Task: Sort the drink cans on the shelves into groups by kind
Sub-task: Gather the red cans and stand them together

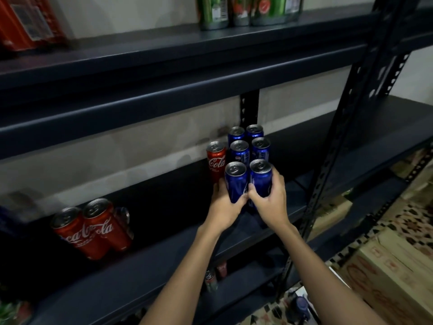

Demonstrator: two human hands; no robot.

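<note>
Slim blue aluminium drink cans (pixel 235 181) | rigid, smooth, likely full-heavy | left hand (pixel 226 205), right hand (pixel 269 200) each wrapping one mid-body | dark metal shelf (pixel 164 261)

The dark shelf (pixel 164 259) carries upright blue cans (pixel 239 152) and red cans (pixel 93 228).

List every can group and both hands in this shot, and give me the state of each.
Left hand: grips front-left blue can.
Right hand: grips front-right blue can.
Four rear blue cans: upright, grouped.
Lone red can: upright beside the blues.
Red cans at left: upright, clustered.
Green cans: upright, top shelf.
</note>
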